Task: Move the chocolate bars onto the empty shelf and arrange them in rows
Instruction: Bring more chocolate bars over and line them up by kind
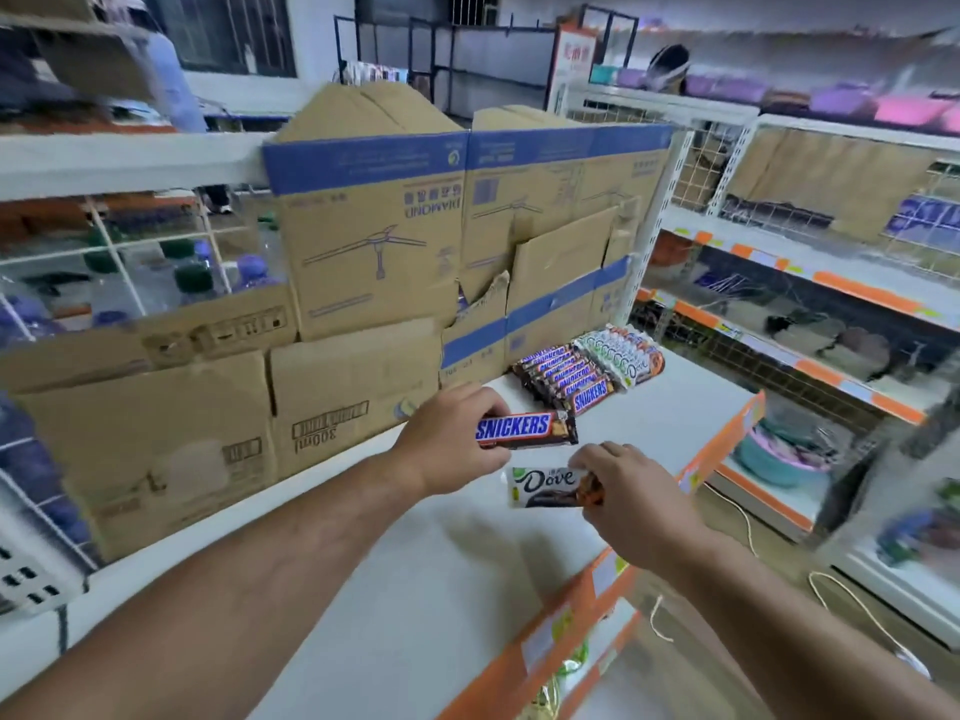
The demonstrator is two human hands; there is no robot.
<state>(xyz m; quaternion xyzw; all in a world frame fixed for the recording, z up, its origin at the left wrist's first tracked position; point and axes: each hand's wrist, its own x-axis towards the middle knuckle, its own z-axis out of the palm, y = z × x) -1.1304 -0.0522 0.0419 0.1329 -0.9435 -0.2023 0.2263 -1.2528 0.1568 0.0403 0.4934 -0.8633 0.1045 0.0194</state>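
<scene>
Two grips, left hand [449,443] around Snickers bar [524,429], right hand [640,504] pinching Dove bar [546,486]

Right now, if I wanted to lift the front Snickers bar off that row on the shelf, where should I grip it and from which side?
Probably from the near side: the front Snickers bar has its near long edge free, while the row crowds its far edge. Pinch that free edge mid-length, thumb on the label.
</scene>
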